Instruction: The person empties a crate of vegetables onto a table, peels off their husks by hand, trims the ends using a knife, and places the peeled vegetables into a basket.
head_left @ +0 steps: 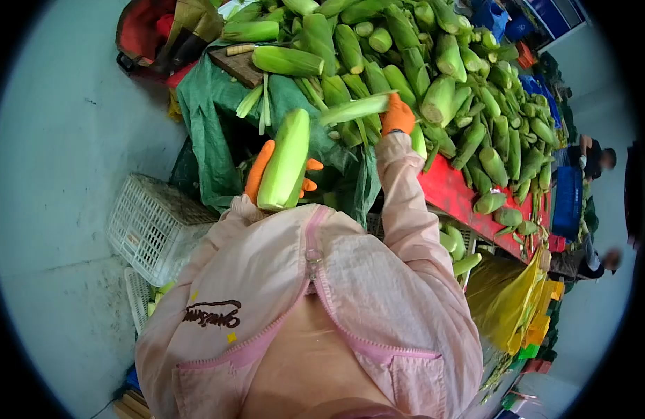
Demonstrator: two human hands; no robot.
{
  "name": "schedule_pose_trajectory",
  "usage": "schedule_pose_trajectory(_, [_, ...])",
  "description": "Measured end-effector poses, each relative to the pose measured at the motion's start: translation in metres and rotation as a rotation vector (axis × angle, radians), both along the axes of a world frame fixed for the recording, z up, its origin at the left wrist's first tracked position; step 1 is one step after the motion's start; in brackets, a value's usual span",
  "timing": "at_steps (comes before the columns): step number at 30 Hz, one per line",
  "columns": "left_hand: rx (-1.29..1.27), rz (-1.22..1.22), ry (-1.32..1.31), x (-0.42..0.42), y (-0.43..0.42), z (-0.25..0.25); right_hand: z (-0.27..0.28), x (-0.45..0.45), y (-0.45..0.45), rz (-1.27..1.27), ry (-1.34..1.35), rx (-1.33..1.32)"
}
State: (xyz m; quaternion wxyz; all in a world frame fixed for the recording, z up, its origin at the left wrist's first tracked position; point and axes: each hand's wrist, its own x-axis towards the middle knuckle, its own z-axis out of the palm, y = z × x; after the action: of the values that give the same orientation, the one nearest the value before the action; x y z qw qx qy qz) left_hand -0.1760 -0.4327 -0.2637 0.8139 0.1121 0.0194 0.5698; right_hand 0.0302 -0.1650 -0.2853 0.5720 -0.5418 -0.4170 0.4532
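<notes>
Your left fingers (259, 172) grasp the corn cob (284, 160), long axis running near to far; right of its far end, your right fingers (399, 116) grip a husk leaf (357, 109).

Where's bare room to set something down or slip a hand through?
Set-down: floor left of the white crate; narrow strip of red tabletop between corn heap and near edge. Hand: gap over the green sheet, between the corn ear in the left hand and the right sleeve, looks passable. Crowded: corn heap beyond the right hand.
</notes>
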Motion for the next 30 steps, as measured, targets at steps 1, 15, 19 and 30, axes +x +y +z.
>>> schedule_pose_trajectory(1, [0.004,0.013,0.002,0.001,-0.001,0.008,0.001,0.016,-0.002,0.08,0.047,-0.053])
schedule_pose_trajectory(15, [-0.44,0.726,0.798,0.03,0.04,0.02,0.027,-0.054,-0.185,0.798,-0.554,0.149])
schedule_pose_trajectory(19, [-0.422,0.788,0.802,0.032,0.04,0.02,0.033,-0.054,-0.19,0.739,-0.409,0.118])
schedule_pose_trajectory(30, [-0.232,0.71,0.883,0.026,0.035,-0.002,0.002,-0.057,-0.17,0.465,-0.168,-0.047])
